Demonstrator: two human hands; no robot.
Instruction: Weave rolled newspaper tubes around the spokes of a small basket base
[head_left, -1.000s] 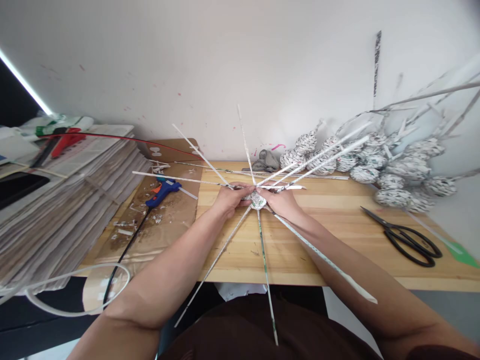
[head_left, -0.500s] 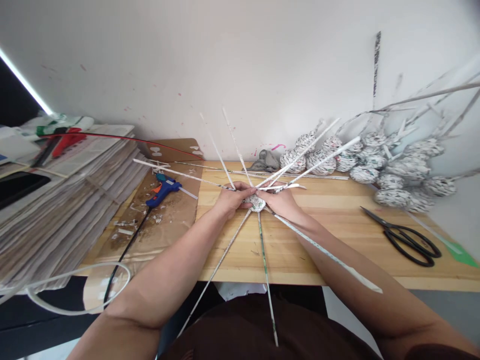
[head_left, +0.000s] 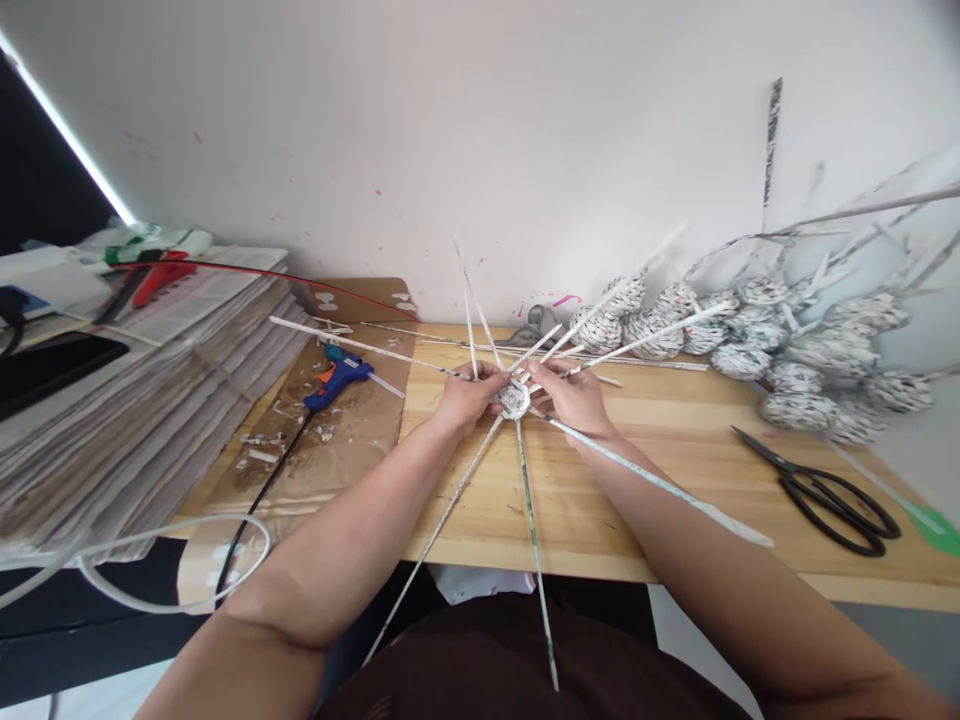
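Left fingers [head_left: 493, 384] pinching paper weave [head_left: 515, 402], right fingers [head_left: 543, 376] gripping its sticks [head_left: 630, 349]. Newspapers [head_left: 176, 415] left of weave, print unreadable. Surface [head_left: 675, 400] edge nearside of it; open room right, then scissors [head_left: 790, 468].

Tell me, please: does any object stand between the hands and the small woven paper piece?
Nothing visible stands in the way. The left hand holds the woven paper piece at its left edge; the right hand is at its right edge, among the radiating strips. The glue gun and scissors lie aside, left and right.
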